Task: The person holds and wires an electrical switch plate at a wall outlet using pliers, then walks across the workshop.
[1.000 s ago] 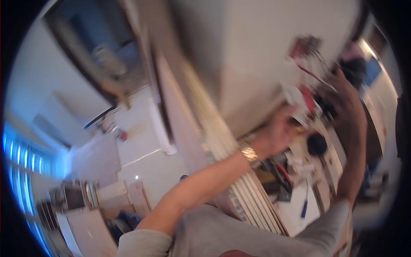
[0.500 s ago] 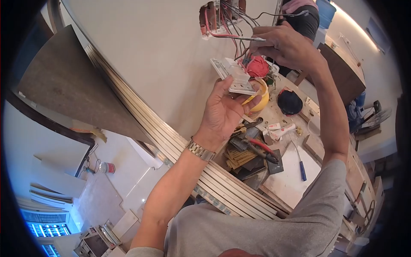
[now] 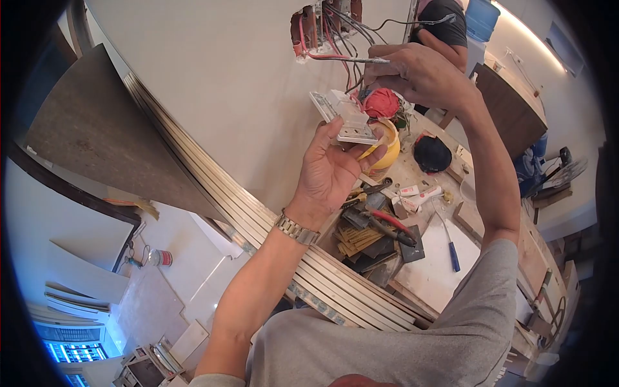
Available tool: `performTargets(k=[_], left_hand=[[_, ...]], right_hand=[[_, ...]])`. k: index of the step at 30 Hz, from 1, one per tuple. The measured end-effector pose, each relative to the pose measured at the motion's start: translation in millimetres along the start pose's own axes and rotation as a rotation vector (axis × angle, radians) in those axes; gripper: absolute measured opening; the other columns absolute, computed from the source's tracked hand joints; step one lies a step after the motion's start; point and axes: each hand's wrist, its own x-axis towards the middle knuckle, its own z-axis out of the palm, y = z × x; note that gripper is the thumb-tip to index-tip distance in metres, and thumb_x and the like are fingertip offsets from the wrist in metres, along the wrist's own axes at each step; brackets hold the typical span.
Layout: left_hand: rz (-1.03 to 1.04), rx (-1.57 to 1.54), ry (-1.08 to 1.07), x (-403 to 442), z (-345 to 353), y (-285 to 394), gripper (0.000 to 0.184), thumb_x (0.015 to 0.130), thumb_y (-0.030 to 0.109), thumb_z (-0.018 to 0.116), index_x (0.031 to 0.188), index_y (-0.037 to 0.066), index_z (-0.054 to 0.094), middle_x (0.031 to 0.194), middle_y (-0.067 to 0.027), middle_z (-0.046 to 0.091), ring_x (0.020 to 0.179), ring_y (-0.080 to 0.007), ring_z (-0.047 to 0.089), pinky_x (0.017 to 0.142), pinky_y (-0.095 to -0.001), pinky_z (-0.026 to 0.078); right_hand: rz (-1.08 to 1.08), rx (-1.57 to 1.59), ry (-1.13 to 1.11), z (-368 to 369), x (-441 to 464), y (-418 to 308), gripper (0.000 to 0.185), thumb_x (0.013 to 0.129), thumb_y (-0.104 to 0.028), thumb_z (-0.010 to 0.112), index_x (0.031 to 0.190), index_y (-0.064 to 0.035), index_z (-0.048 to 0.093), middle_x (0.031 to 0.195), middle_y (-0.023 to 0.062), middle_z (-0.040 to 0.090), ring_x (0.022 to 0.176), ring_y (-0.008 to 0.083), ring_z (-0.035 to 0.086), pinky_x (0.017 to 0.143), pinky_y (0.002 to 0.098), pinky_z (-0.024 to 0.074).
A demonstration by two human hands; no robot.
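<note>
My left hand (image 3: 330, 161) grips a white electrical wall plate (image 3: 351, 119) from below, thumb on its near face and fingers behind it. Its back housing is tilted upward, with wires running into it. Above and to the right, my right hand (image 3: 422, 74) is closed, fingers bent in a pinch on a thin wire beside the plate; the fingertips are partly hidden. Red and black wires (image 3: 335, 39) come out of a rough wall box (image 3: 303, 32). One wire with a bared pale end (image 3: 377, 60) passes in front of my right fingers.
Below the hands, a cluttered bench holds a red ball-like bundle (image 3: 382, 103), a yellow container (image 3: 387, 151), a dark round item (image 3: 432, 153), red-handled pliers (image 3: 394, 224) and a blue-handled screwdriver (image 3: 454, 258). Stacked pale strips (image 3: 258, 226) cross before me. Another person (image 3: 445, 32) is behind the bench.
The view has shifted slightly, so the hands and plate appear a little further left. Both hands keep their hold. The other person's arm now shows more.
</note>
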Motion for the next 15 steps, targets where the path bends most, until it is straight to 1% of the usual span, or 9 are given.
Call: performTargets(k=[4,6,9,15], left_hand=[[-0.005,0.009,-0.001,0,0,1,0.049,0.106,0.03,0.068,0.146,0.006,0.053,0.14,-0.0204,0.065,0.132,-0.0413,0.064,0.113,-0.0605,0.052],[-0.006,0.005,-0.008,0,-1,0,0.049,0.106,0.031,0.068,0.146,0.005,0.053,0.14,-0.0205,0.065,0.131,-0.0412,0.064,0.113,-0.0603,0.052],[-0.001,0.023,-0.009,0,1,1,0.051,0.106,0.031,0.068,0.147,0.005,0.051,0.139,-0.0209,0.065,0.131,-0.0411,0.064,0.113,-0.06,0.052],[0.003,0.043,0.002,-1,3,2,0.054,0.105,0.032,0.069,0.148,0.005,0.049,0.138,-0.0207,0.065,0.13,-0.0406,0.065,0.113,-0.0597,0.053]], right_hand=[[0.023,-0.024,-0.009,1,0,-1,0.019,0.095,-0.009,0.071,0.113,-0.0052,0.076,0.101,0.0122,0.07,0.096,0.0359,0.071,0.082,0.0481,0.0551],[-0.011,-0.025,0.047,3,-1,-3,0.018,0.096,-0.01,0.072,0.112,-0.0045,0.076,0.102,0.0119,0.071,0.095,0.0362,0.072,0.081,0.0481,0.0553],[-0.027,-0.076,0.057,3,-1,-8,0.018,0.096,-0.01,0.072,0.112,-0.0038,0.076,0.103,0.0117,0.071,0.094,0.0366,0.072,0.08,0.0485,0.0553],[0.013,-0.084,-0.002,-2,2,-9,0.017,0.095,-0.009,0.072,0.111,-0.0036,0.078,0.104,0.0121,0.071,0.093,0.0368,0.072,0.079,0.0494,0.0558]])
